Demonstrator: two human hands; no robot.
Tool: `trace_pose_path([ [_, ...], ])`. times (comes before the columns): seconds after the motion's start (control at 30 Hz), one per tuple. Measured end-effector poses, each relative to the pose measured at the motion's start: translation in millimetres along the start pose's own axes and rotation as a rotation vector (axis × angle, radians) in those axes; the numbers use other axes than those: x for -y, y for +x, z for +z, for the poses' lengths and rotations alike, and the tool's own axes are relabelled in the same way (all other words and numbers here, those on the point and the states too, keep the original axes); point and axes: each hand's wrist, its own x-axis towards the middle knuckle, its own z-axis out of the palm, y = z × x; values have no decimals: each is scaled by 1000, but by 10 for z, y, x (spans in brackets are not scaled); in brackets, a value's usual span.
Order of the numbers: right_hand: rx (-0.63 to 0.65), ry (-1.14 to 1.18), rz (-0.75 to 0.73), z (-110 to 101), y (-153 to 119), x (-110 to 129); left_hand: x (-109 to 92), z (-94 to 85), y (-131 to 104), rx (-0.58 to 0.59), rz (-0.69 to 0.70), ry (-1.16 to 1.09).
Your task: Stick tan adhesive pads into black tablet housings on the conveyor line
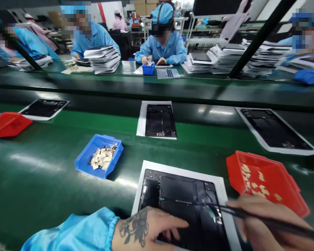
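Observation:
A black tablet-like panel [179,188] with a white sheet [226,190] under it lies before me at the lower middle. My left hand [159,226] rests on its lower left part, index finger stretched out and the other fingers bent beneath. From the right, my right hand [264,219] holds dark tweezers [272,220], their tips on the panel's right part near a small greenish and silver piece [214,213]. Whether the tips grip anything is too small to tell.
A blue bin [81,162] of small pale pieces stands left, a red bin [285,170] right, another red bin [10,124] far left. More panels [161,120] lie on the green belt [115,125]. Behind it, people [170,45] sit near stacked sheets [103,61].

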Motion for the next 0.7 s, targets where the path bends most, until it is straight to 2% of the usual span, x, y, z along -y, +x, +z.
trace_pose_path([
  [0.1,132,262,448,282,228,-66,30,-77,-53,-188,47,615],
  [0.17,206,446,706,483,346,-93,41,-105,-46,-252,175,840],
  [0.23,284,555,849,666,395,-124,54,-118,-23,-342,315,994],
  [0.3,350,599,907,811,386,-162,71,-131,-5,-410,425,1072],
  [0.37,392,616,922,907,357,-198,97,-160,-5,-426,456,1079],
  [0.57,398,565,854,1013,449,-244,220,-297,-21,-367,461,1065],
  [0.7,352,436,733,1115,595,-307,330,-353,24,-382,372,1104],
])
